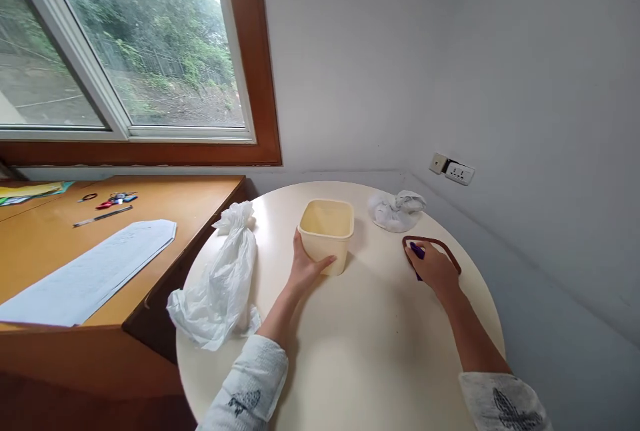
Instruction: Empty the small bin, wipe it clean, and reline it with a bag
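Note:
A cream plastic container with a square, rounded rim stands upright on the round table, its top uncovered. My left hand is closed around its near left side, thumb across the front. On the right side of the table, my right hand is closed on a small purple object, whose kind is mostly hidden by the fingers. Beneath that hand lies a brown-rimmed lid, its rim showing around the fingers.
A knotted white plastic bag lies on the left of the round table; a smaller one sits at the back right. A wooden desk on the left holds papers, a pen and keys. A wall socket is at right.

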Demonstrator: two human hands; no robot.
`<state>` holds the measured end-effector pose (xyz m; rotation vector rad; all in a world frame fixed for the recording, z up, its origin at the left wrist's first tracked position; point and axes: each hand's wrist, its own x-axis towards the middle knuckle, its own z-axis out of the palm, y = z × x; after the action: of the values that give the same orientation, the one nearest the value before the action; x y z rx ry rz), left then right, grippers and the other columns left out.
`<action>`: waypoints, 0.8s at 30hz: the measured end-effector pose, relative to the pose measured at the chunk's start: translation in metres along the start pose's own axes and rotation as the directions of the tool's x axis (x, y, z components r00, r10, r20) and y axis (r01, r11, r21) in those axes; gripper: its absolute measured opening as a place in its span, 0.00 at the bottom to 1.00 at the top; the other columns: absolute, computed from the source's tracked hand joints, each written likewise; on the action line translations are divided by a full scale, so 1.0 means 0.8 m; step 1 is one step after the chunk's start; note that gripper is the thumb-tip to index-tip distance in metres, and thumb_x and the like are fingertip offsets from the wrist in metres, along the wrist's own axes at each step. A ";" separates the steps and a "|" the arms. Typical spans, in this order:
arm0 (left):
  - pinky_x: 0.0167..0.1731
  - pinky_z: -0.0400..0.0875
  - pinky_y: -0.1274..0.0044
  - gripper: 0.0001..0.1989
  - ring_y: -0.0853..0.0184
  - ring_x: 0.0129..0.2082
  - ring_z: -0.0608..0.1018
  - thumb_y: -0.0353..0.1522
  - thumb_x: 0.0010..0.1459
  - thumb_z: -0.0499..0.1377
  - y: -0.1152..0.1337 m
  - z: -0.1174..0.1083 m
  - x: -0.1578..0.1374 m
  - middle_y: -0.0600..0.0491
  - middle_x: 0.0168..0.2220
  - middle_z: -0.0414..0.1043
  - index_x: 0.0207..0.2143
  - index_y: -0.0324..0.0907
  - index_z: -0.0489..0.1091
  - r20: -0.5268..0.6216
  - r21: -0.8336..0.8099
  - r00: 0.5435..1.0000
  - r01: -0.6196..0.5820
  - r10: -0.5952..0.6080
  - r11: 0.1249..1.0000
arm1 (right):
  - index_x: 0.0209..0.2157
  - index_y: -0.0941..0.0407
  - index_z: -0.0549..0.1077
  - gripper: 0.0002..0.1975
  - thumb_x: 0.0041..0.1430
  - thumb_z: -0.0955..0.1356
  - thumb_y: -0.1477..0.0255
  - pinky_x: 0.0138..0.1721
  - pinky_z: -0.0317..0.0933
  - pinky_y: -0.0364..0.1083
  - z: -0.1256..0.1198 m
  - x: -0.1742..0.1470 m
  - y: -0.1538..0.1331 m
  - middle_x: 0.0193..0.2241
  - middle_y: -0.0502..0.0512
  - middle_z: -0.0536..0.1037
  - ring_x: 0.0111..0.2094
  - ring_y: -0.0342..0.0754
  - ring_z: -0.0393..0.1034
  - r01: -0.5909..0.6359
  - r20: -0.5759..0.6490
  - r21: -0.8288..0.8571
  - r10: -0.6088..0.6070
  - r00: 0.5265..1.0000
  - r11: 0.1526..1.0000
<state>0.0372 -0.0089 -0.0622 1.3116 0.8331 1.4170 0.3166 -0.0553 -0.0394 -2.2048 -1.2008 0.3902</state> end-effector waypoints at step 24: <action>0.40 0.62 0.72 0.09 0.62 0.38 0.66 0.37 0.53 0.57 -0.001 0.012 -0.029 0.53 0.32 0.60 0.36 0.45 0.62 -0.280 0.371 0.939 -0.085 0.199 0.925 | 0.28 0.54 0.66 0.09 0.55 0.61 0.64 0.27 0.56 0.42 0.079 -0.091 -0.035 0.23 0.50 0.73 0.24 0.45 0.65 0.478 -0.022 0.128 -0.480 0.877 0.869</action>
<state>0.0446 -0.0325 -0.0680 1.4601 1.2746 1.6749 0.2258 -0.0820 -0.0733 -1.7146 -1.6230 0.2617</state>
